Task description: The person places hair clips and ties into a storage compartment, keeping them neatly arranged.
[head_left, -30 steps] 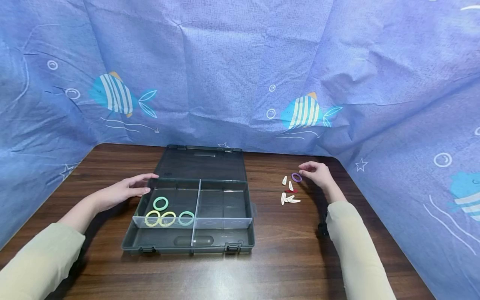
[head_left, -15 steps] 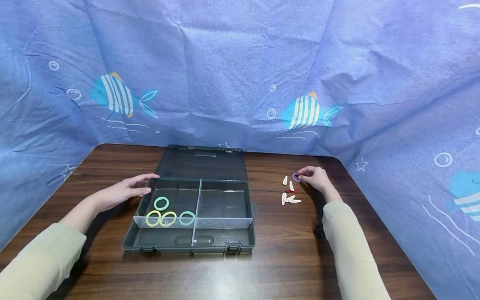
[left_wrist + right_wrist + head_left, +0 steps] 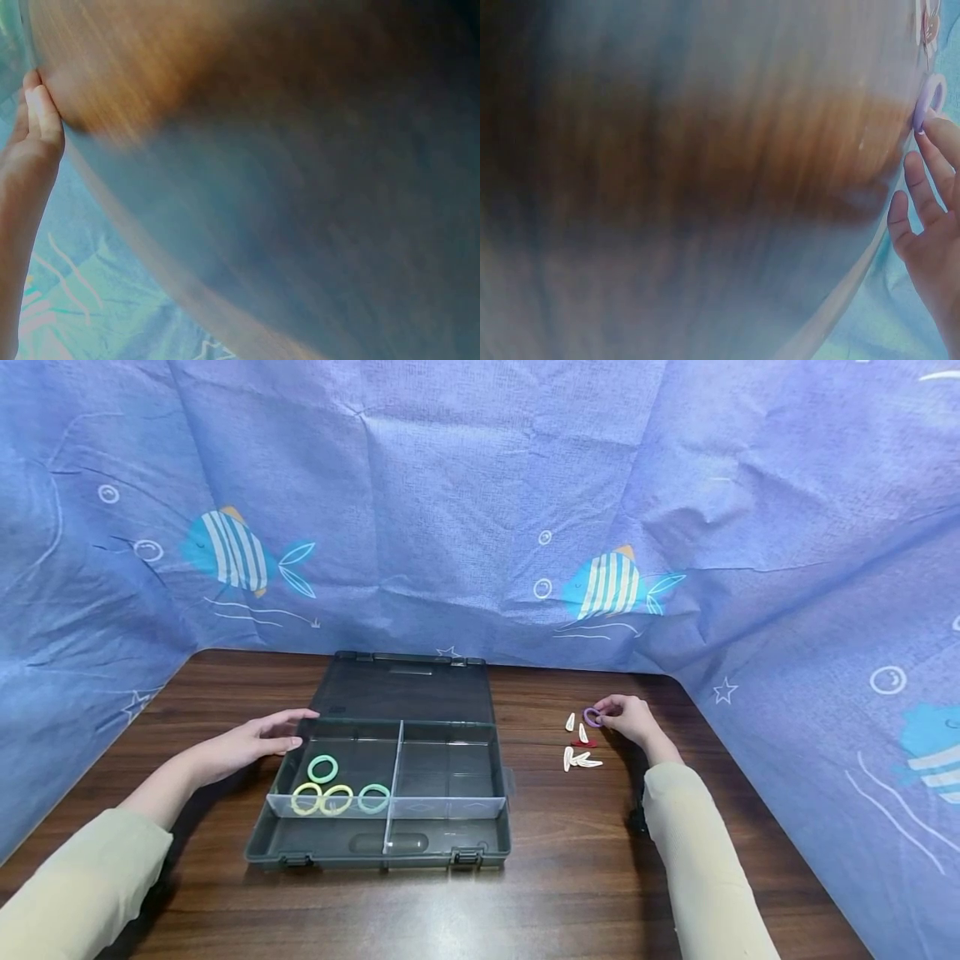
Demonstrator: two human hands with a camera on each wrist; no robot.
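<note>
At the right, my right hand [image 3: 632, 719] pinches a purple hair tie [image 3: 590, 718] between thumb and forefinger; in the right wrist view the hair tie [image 3: 930, 97] sits at the fingertips while the other fingers spread loosely. Several white hair clips [image 3: 582, 732] and a red hair clip [image 3: 588, 744] lie just left of that hand. My left hand [image 3: 243, 747] rests with relaxed fingers at the left edge of a dark see-through divided box [image 3: 378, 862]. Green hair ties [image 3: 322, 768] and yellow hair ties [image 3: 337, 800] lie in its back left compartment.
Behind the box its lid [image 3: 408, 689] lies folded back on the wooden table [image 3: 570, 877]. A blue curtain [image 3: 480, 510] with printed fish hangs around the table's back and sides. Clear dividers [image 3: 450, 807] split the box.
My right hand has moved slightly down and left onto the purple hair tie, and its thumb and forefinger have closed on it. The left hand stays at the box's edge.
</note>
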